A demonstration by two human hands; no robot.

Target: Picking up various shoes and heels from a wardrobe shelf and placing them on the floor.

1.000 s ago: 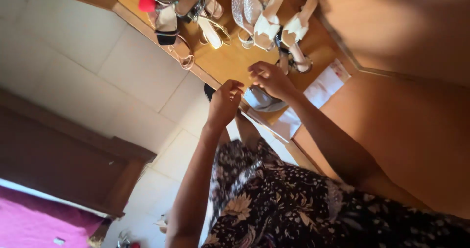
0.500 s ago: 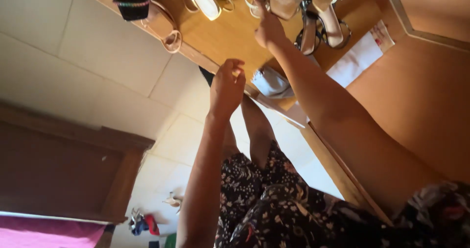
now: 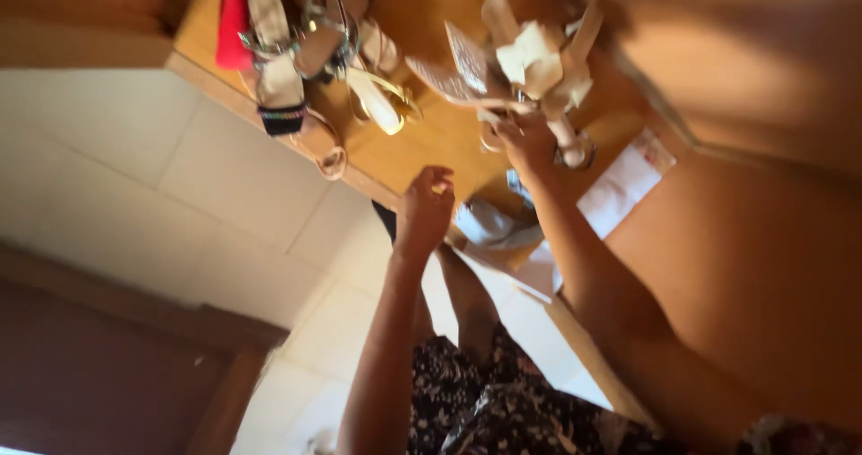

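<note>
A pair of white heeled sandals with bows (image 3: 530, 60) lies on a wooden shelf (image 3: 431, 141). My right hand (image 3: 530, 142) reaches up to them, fingers closed around a strap at their lower end. My left hand (image 3: 424, 208) hovers below the shelf's edge with fingers curled in and nothing visible in it. It is near a pale grey bundle (image 3: 489, 226). A glittery silver sandal (image 3: 453, 69) lies just left of the white pair. The frame is blurred.
Further left on the shelf are gold strappy sandals (image 3: 382, 96), a black-banded sandal (image 3: 278, 87) and a red item (image 3: 233, 19). A white paper (image 3: 620, 185) lies by a wooden panel (image 3: 772, 266). Pale floor tiles (image 3: 180, 176) stretch to the left.
My right hand has stretched from beside the left hand to the white sandals and closed on a strap. The sandals now sit tilted. My left hand has stayed curled by the shelf's edge.
</note>
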